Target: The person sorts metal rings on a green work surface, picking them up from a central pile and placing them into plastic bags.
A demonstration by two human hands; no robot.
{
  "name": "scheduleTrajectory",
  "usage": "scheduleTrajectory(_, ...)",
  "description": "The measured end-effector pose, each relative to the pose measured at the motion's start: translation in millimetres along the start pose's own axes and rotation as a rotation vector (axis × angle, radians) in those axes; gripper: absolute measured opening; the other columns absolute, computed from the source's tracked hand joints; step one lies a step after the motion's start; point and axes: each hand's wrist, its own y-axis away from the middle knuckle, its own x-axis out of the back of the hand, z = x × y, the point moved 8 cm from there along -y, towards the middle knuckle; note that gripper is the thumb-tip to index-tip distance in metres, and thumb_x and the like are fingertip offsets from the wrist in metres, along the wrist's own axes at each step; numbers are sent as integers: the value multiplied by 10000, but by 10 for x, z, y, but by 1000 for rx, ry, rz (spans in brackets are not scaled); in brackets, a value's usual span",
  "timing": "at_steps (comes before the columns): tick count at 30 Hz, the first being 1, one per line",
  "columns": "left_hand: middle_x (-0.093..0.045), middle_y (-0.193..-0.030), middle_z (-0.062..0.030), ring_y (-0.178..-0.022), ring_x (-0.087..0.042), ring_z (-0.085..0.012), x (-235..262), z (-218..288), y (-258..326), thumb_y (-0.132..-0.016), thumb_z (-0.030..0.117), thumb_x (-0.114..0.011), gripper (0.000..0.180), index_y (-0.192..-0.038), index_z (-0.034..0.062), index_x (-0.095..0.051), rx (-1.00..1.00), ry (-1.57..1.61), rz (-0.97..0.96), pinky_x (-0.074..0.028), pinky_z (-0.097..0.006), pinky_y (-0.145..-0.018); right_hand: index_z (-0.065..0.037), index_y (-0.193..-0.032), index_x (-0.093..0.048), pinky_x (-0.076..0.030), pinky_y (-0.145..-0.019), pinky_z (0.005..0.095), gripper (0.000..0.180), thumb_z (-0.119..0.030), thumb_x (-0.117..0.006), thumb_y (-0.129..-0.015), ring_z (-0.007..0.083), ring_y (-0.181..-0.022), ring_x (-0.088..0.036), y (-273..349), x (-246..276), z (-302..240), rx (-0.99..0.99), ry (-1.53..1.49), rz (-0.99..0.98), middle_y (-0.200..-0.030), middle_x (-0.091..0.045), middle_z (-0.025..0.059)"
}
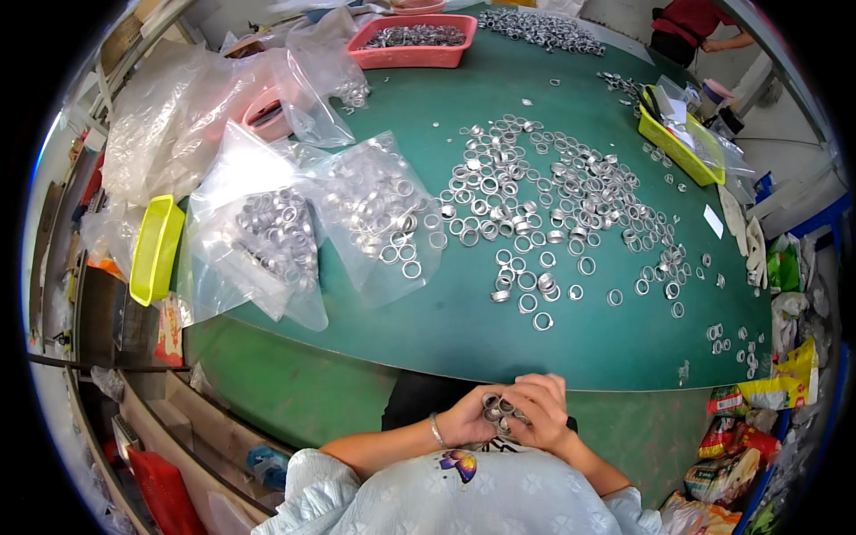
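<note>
Dark-green flat tabletop (383, 334); bare forearms (383, 448) angled inward near its front edge. Left hand (465, 419) cupped, right hand (544, 408) curled in opposite. Grip: both closed around clustered silver-grey round metal rings (493, 412), held between them.

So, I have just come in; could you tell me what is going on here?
Someone in a pale shirt holds a few metal rings between the left hand and right hand, by the near edge of the green table. Many loose rings lie spread on it; more sit in clear bags at its left.
</note>
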Motion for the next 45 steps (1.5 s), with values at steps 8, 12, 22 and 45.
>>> scheduleTrajectory(8, -536, -1239, -153, -1135, -510, -293, -587, 169, 469, -926, 199, -505, 326, -1202, 30, -542, -106, 229, -45, -453, -400, -931, 46, -1119, -565, -438, -862, 439, 347, -211, -536, -888, 351, -953, -578, -233, 173, 194, -124, -136, 171, -1043, -614, 187)
scheduleTrajectory(12, -552, -1159, -157, -1100, -522, -303, -823, 676, 602, -838, 127, -527, 301, -1116, 22, -568, -379, 321, -29, -457, -435, -921, 49, -1174, -513, -443, -875, 414, 349, -98, -563, -861, 333, -986, -554, -121, 156, 357, -265, -186, 272, -1084, -589, 195)
scheduleTrajectory(22, -512, -1231, -86, -1071, -494, -186, -1332, 2360, 1266, -907, 117, -487, 414, -1306, 6, -477, -1560, -217, 281, -340, -350, -1010, 33, -1164, -541, -468, -826, 351, 373, 36, -605, -796, 293, -963, -576, 22, 191, 462, -431, -113, 265, -1106, -577, 191)
scheduleTrajectory(45, -577, -869, -154, -847, -563, -358, -1570, 2486, 1283, -731, 84, -743, 212, -907, 2, -660, -1703, -2145, 1301, -457, -431, -747, 30, -1087, -589, -462, -833, 347, 275, 48, -596, -813, 292, -946, -582, 54, 77, 635, -503, -89, 202, -1070, -580, 179)
